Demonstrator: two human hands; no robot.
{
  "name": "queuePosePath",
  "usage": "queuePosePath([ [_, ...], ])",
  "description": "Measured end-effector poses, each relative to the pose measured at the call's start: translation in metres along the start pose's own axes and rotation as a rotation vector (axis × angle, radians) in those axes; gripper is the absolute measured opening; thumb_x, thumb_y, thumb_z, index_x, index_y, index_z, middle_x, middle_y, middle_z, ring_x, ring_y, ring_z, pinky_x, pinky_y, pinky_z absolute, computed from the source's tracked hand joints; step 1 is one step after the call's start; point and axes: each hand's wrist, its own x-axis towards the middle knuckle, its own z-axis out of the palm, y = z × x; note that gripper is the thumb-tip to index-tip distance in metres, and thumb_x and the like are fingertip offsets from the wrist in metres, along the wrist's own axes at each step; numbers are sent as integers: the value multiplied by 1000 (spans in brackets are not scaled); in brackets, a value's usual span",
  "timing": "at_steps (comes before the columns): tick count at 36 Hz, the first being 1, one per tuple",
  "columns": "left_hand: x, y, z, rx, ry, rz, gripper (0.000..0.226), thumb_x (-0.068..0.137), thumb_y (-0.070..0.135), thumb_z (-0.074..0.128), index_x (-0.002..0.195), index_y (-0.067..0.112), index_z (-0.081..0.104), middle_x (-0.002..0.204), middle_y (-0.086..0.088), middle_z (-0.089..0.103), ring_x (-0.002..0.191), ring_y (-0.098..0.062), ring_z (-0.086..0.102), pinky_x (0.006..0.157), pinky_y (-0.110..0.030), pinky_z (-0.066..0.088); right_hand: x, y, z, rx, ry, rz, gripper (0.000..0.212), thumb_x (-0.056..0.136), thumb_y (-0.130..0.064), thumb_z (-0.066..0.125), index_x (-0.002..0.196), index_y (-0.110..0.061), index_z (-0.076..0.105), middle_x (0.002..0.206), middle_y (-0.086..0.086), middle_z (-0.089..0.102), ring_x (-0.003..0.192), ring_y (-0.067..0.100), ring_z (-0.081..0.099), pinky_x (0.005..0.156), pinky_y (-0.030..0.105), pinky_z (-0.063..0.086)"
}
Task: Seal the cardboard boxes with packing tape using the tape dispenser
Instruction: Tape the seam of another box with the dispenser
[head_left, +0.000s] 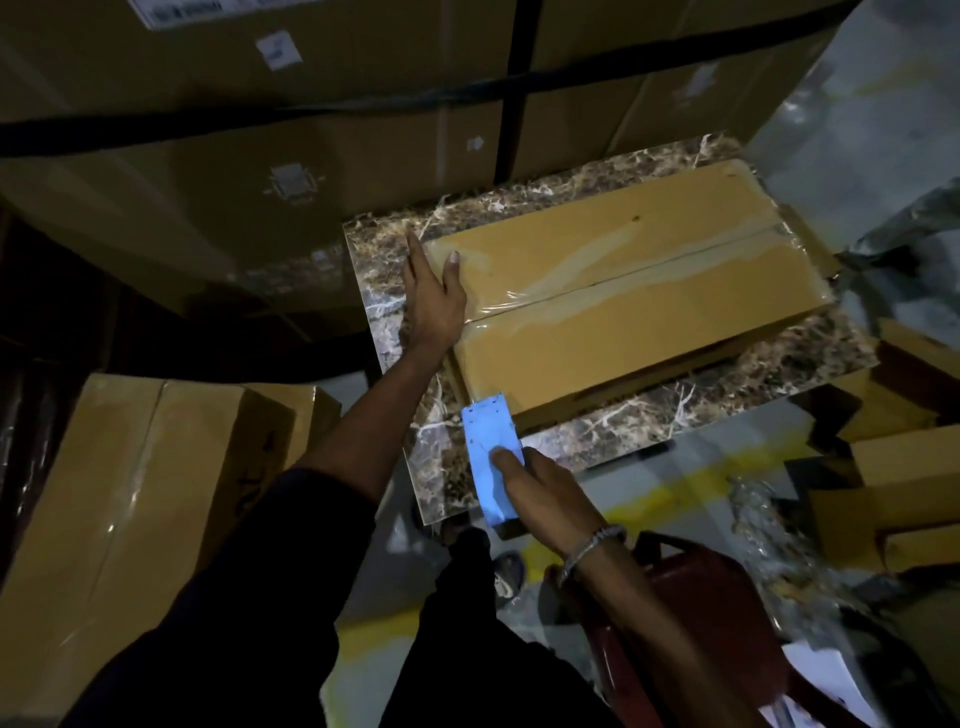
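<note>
**Hold the box still, then pull the tape flat**

The right hand (540, 491) grips the blue tape dispenser (491, 457), thumb on top, at the near edge of the cardboard box (623, 291). The left hand (434, 291) lies flat with straight fingers on the box's left end, pressing it down. The box sits on a marble-look table (701, 415), with clear tape already shiny along its middle seam. To do this well, the person should keep the box pinned — and the dispenser low, so the tape lies smooth.
</note>
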Motion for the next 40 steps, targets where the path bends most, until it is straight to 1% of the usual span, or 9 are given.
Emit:
queuePosePath([
  [5, -7, 4, 2, 109, 16, 26, 75, 113, 43, 42, 168, 5, 8, 172, -26, 8, 155, -48, 24, 116, -60, 40, 5, -5, 3, 12, -16, -3, 48, 104, -55, 42, 131, -22, 63, 129, 6, 66, 113, 27, 62, 97, 38, 49],
  [8, -39, 10, 9, 138, -6, 6, 80, 112, 49, 37, 168, 7, -3, 175, -20, -4, 157, -46, 20, 120, -58, 34, 8, -6, 2, 11, -12, -2, 55, 104, -57, 42, 141, -19, 58, 139, 8, 61, 121, 30, 59, 99, 38, 47],
  [13, -61, -7, 14, 144, -27, 76, 75, 112, 47, 33, 168, 6, 5, 174, -19, 6, 158, -43, 16, 122, -59, 31, 4, 4, 8, -49, -1, -54, 58, 104, -60, 37, 142, -22, 55, 138, 10, 62, 119, 33, 60, 99, 42, 48],
  [16, -57, -13, 16, 147, -7, 105, 77, 110, 49, 32, 168, 5, 9, 173, -20, 7, 158, -43, 18, 122, -56, 34, -1, 15, 10, 0, 37, -92, 56, 104, -60, 39, 143, -22, 54, 122, 4, 66, 109, 29, 61, 91, 39, 47],
  [18, -56, -15, 18, 153, -4, 122, 77, 110, 49, 32, 168, 6, 9, 173, -19, 6, 158, -42, 20, 121, -54, 36, -9, 21, 7, 48, 46, -108, 51, 105, -59, 41, 136, -22, 58, 107, -4, 63, 101, 25, 60, 86, 38, 46],
  [20, -56, -16, 18, 159, 13, 134, 75, 111, 47, 34, 168, 6, 10, 173, -20, 7, 156, -43, 25, 120, -50, 39, -18, 28, 4, 117, 43, -115, 37, 106, -54, 45, 126, -28, 62, 111, -10, 67, 104, 19, 63, 92, 40, 50],
  [24, -57, -12, 18, 157, 26, 128, 70, 113, 40, 39, 169, 7, 11, 173, -19, 8, 154, -41, 29, 117, -43, 38, -35, 45, 0, 211, 35, -80, 9, 107, -45, 50, 110, -37, 54, 99, -26, 59, 92, 7, 55, 94, 29, 46],
  [30, -54, -18, 21, 204, 63, 111, 75, 109, 52, 36, 169, 14, 14, 174, -15, 12, 151, -44, 34, 110, -52, 48, -29, 47, 13, 165, 49, -60, 40, 106, -51, 47, 128, -23, 65, 119, -1, 70, 107, 21, 65, 88, 35, 50],
  [40, -55, -18, 21, 194, 76, 98, 72, 111, 49, 40, 169, 14, 16, 174, -16, 13, 151, -42, 34, 110, -51, 47, 0, 48, 19, 223, 102, -25, 47, 105, -52, 48, 96, -8, 64, 86, 10, 61, 82, 29, 58, 69, 36, 35],
])
